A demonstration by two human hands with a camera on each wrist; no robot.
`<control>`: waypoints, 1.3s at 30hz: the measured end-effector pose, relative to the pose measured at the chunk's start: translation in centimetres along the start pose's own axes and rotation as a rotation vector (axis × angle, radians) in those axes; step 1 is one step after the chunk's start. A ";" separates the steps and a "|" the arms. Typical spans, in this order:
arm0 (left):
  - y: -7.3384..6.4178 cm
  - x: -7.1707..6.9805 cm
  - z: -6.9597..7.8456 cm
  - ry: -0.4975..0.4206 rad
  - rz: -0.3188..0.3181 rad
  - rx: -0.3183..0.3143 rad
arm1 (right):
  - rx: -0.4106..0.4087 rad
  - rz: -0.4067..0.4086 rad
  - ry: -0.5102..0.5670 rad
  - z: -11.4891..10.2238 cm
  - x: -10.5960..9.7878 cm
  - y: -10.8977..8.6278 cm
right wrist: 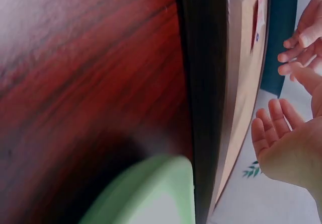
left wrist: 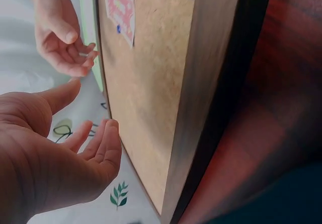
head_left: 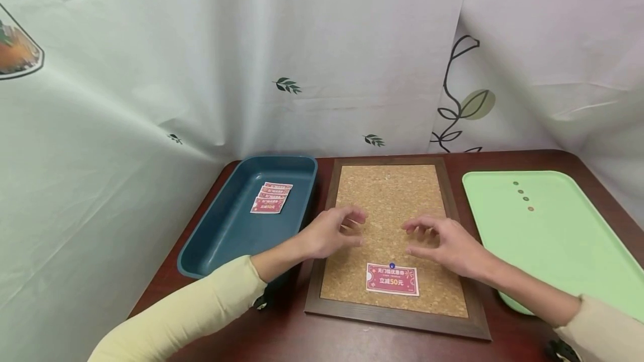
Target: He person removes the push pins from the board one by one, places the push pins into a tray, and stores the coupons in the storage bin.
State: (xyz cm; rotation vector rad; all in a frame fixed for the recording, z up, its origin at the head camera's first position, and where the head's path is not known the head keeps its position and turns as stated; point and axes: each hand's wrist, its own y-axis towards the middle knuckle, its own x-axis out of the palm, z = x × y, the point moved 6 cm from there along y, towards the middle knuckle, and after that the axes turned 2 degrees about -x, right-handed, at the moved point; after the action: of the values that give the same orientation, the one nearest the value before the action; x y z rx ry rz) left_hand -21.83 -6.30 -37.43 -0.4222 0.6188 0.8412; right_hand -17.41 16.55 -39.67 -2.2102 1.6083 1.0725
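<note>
A framed cork board [head_left: 389, 205] lies flat in the middle of the table. One red coupon [head_left: 392, 279] is pinned near its front edge by a blue pushpin [head_left: 392, 265]. My left hand [head_left: 334, 230] hovers over the board's left side, fingers loosely curled, holding nothing. My right hand [head_left: 437, 242] hovers over the right side, fingers relaxed and empty. Both hands face each other a little above the cork. In the left wrist view my left hand [left wrist: 75, 153] and the right hand [left wrist: 65, 38] show beside the cork board [left wrist: 151, 93] and coupon [left wrist: 121, 10].
A dark blue bin [head_left: 236, 233] at the left holds several red coupons [head_left: 271, 198]. A light green tray [head_left: 558, 239] at the right carries several small brown pins [head_left: 523, 195]. Pale curtains surround the dark wooden table [head_left: 282, 339].
</note>
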 end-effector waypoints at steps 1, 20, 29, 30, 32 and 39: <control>0.0 0.3 0.0 0.006 -0.004 0.003 | -0.001 -0.013 0.004 0.0 0.3 0.0; 0.1 3.7 -0.5 0.019 -0.143 0.038 | -0.102 -0.140 0.048 -0.5 3.3 0.2; -0.2 4.6 -0.4 0.168 -0.152 0.049 | -0.115 -0.148 -0.027 -0.5 4.1 0.3; -0.2 4.7 -0.3 0.191 -0.151 0.052 | -0.119 -0.148 -0.035 -0.6 4.2 0.3; -0.3 4.9 -0.3 0.231 -0.143 0.052 | -0.118 -0.150 -0.043 -0.6 4.3 0.3; -0.1 5.0 -0.3 0.324 -0.134 0.039 | -0.114 -0.156 -0.039 -0.8 4.5 0.5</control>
State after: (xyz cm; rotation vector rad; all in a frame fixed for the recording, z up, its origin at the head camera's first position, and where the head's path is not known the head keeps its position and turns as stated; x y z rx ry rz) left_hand -19.31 -3.75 -40.94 -0.5641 0.8940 0.6358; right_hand -16.87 12.58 -42.00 -2.3270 1.3644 1.1803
